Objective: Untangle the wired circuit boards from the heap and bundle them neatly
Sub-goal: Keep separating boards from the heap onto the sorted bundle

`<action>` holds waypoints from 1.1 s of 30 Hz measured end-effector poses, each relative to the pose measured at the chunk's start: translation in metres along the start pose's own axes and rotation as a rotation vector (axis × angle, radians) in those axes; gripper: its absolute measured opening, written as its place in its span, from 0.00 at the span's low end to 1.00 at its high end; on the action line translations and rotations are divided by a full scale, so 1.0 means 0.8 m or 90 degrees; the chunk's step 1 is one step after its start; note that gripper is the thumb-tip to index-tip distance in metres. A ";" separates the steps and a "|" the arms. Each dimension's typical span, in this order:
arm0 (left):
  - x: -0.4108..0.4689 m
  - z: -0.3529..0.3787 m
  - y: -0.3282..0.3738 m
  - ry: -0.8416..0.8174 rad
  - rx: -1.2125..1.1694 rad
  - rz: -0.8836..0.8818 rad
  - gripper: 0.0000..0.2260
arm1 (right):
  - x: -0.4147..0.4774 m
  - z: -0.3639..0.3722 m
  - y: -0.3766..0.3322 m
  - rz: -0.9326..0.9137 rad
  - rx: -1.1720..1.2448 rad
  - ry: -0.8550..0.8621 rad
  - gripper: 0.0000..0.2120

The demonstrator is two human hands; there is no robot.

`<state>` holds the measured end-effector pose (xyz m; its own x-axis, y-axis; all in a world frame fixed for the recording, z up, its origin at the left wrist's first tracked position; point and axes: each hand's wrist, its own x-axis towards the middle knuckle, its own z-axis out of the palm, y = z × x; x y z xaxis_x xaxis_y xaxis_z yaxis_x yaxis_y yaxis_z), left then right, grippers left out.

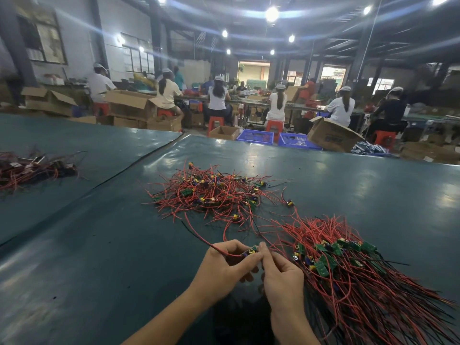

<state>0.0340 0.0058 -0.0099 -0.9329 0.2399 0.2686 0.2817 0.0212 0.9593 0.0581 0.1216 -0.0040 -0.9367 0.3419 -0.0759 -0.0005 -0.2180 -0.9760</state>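
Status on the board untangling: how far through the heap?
Done: a thick bundle lies at the right, green boards grouped, wires fanned one way. In hand: left hand and right hand pinch one wired board, its wire trailing left. Left: the tangled heap beyond the hands holds many boards. Roughly half done, at a guess.

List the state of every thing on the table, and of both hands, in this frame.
held board: between both hands, clear of the heap, red wire trailing left.
left hand: pinches the held board.
right hand: fingers curled, pinching the held board's right end.
heap: tangled, touched by neither hand.
bundle: boards gathered together, wires fanned out to the right.
far pile: lying apart at the left.
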 end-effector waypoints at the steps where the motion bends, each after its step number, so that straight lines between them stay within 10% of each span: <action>1: -0.001 0.000 0.000 -0.005 0.007 0.003 0.07 | 0.002 0.000 0.001 0.009 0.000 0.010 0.15; 16: 0.001 -0.003 0.020 -0.046 -0.159 -0.079 0.07 | 0.038 -0.044 -0.027 0.077 0.308 0.060 0.12; 33: 0.015 -0.011 0.015 0.178 -0.395 -0.160 0.11 | 0.015 -0.035 -0.023 -0.125 0.232 0.031 0.17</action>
<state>0.0243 0.0001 0.0053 -0.9986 0.0406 -0.0332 -0.0497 -0.5315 0.8456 0.0565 0.1556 0.0070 -0.8890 0.4497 0.0861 -0.3090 -0.4504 -0.8376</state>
